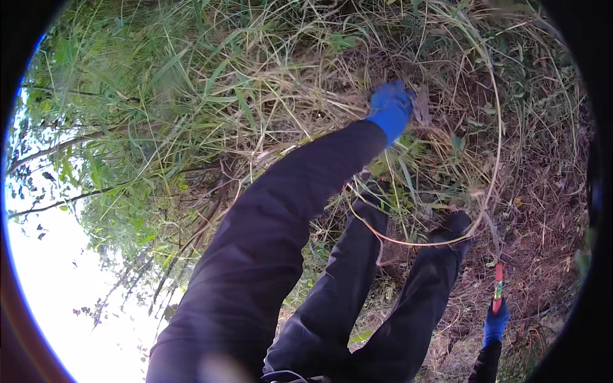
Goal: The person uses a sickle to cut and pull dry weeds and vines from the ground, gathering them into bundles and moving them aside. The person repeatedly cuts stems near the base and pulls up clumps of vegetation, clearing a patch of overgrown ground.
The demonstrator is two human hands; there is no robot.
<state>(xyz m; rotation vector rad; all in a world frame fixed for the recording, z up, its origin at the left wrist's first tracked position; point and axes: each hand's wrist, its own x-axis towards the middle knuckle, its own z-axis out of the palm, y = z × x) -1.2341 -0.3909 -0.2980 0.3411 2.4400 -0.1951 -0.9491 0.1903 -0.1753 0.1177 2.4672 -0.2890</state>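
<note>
My left hand [391,112], in a blue glove, reaches down into tangled dry grass [330,103] near the upper middle of the view. Its fingers are blurred and partly lost among the stems, so whether they grip any is unclear. At the lower right, my right hand [496,323], also gloved in blue, is closed around the red handle of a hand tool [498,282]. The tool's thin greyish blade [493,234] points away from me; its exact shape is hard to make out. Close to that blade, a long pale vine [498,124] bends in a wide loop.
My dark-trousered legs [407,306] stand among weeds below the left arm. Taller green grass [158,72] fills the upper left. Thin branches [72,196] stick out at the left against bright sky. Dry litter and bare soil [536,215] cover the right side.
</note>
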